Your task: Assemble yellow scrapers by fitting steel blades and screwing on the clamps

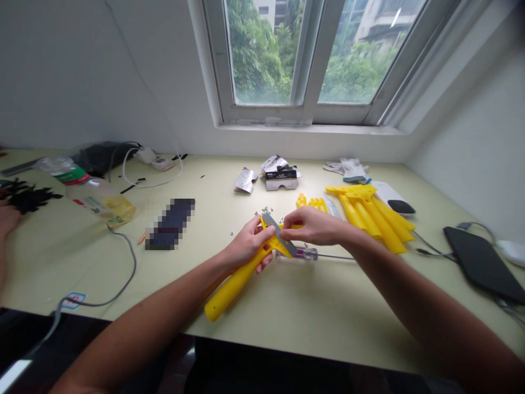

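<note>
My left hand (248, 241) is closed around the neck of a yellow scraper (233, 287), whose handle slants toward the table's front edge. A grey blade (269, 221) lies across its head, and my left thumb presses near it. Over the blade my right hand (314, 224) has its thumb and fingertips pinched together; whatever may be between them is hidden. A screwdriver (309, 254) with a clear handle lies just behind and below the scraper head. Small screws (266, 210) are scattered beyond my hands. Small yellow pieces (314, 202) lie behind my right hand.
Several yellow scraper bodies (369, 210) are piled at right, near gloves (348, 168) and a black phone-like slab (486, 262). Opened boxes (281, 178) stand toward the window. A bottle (96, 191), cable (133, 262) and another person's hand (10, 219) are at left.
</note>
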The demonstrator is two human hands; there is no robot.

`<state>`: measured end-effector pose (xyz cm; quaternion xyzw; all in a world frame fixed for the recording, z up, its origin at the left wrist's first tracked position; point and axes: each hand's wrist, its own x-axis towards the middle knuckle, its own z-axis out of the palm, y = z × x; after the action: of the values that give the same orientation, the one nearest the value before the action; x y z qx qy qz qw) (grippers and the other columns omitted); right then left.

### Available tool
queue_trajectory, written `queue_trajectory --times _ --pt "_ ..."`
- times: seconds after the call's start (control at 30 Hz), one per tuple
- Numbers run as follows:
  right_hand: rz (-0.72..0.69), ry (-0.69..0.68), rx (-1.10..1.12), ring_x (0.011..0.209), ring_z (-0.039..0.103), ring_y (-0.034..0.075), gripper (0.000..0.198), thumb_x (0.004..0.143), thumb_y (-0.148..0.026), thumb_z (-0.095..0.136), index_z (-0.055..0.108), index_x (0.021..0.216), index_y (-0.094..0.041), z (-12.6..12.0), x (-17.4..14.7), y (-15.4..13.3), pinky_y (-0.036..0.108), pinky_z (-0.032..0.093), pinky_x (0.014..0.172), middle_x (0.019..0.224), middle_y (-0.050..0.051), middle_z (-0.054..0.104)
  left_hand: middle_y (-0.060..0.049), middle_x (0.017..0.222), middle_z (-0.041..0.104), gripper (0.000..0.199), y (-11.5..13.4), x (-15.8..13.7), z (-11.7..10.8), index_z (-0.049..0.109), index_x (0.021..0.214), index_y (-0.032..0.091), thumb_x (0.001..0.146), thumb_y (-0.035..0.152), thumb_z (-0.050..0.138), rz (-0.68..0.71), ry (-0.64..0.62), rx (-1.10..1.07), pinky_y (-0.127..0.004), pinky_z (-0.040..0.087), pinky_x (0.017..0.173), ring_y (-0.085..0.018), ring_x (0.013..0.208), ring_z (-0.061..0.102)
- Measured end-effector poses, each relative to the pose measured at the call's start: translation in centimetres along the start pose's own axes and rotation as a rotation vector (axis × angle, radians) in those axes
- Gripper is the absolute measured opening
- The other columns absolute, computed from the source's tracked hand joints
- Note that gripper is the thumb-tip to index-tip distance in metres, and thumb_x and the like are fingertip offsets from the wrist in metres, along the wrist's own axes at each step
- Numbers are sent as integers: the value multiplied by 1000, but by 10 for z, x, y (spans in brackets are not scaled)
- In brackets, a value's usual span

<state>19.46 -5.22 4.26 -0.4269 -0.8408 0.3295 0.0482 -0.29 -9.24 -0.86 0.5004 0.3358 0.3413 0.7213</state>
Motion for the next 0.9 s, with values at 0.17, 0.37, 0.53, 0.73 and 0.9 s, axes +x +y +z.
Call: queue_trajectory --times 0.17,0.37,0.53,0.73,0.9 --pt "0 0 19 54 39 9 30 81 -42 53 63 69 -16 2 0 -2 24 27 50 59 -3 49 5 65 51 34 0 2 0 41 97 19 87 48 56 -34 14 37 -17 39 29 -9 37 50" --pt "17 1 25 53 37 9 39 82 -49 53 57 62 -16 -1 -3 -2 24 25 49 56 -4 42 7 59 48 34 1 3 -3 40 93 19 87 48 56 -62 14 31 -17 38 28 -9 34 50" --pt "31 59 41 55 44 10 43 87 -50 47 64 68 -16 -8 -5 -1 25 30 51 61 0 54 5 63 53 33 2 3 -6 41 96 19 87 48 55 -57 21 19 -17 37 27 -9 34 50" --pt "15 164 18 61 52 14 37 88 -48 49 69 79 -18 -29 -18 -3 27 35 54 68 2 62 4 65 56 33 3 2 -5 40 97 19 88 47 55 -45 17 27 -16 36 27 -8 34 49" --pt "-107 292 125 62 52 13 30 86 -43 56 68 104 -23 -36 -39 -22 26 39 57 73 1 62 0 71 60 35 2 2 -6 40 99 19 89 49 53 -29 14 48 -16 37 27 -8 35 49"
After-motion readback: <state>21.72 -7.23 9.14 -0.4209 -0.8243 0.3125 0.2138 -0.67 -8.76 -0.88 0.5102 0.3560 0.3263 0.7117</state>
